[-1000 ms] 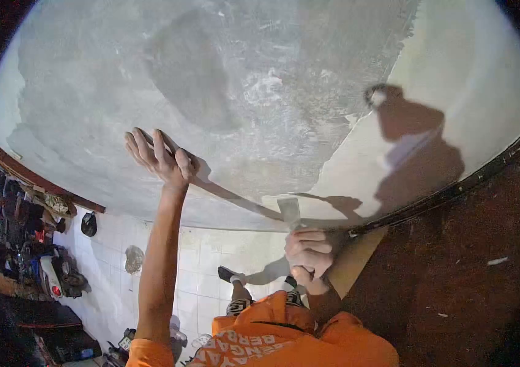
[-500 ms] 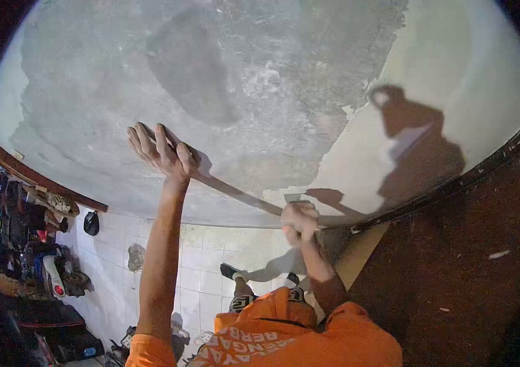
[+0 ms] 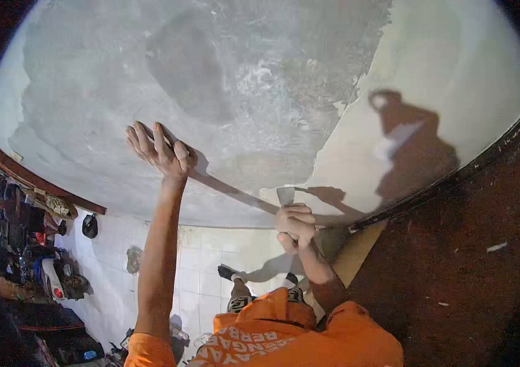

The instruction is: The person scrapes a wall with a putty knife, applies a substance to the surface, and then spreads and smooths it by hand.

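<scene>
My left hand [image 3: 160, 151] is pressed flat against a grey plastered ceiling [image 3: 229, 79], fingers spread, arm stretched up. My right hand [image 3: 295, 225] is closed round the handle of a scraper [image 3: 285, 196] whose flat metal blade touches the ceiling at the edge between grey plaster and a pale, smooth patch [image 3: 443, 79]. The shadow of my head and arm falls on that pale patch.
A dark wooden beam [image 3: 456, 177] borders the ceiling on the right, with dark wall beyond. Far below lies a white tiled floor [image 3: 211, 269], with scooters and clutter [image 3: 39, 257] at the left. My feet show under my orange shirt.
My right hand with the scraper rose to the ceiling from lower down, then settled slightly left; the blade now shows above the fist. My left hand has stayed in place.
</scene>
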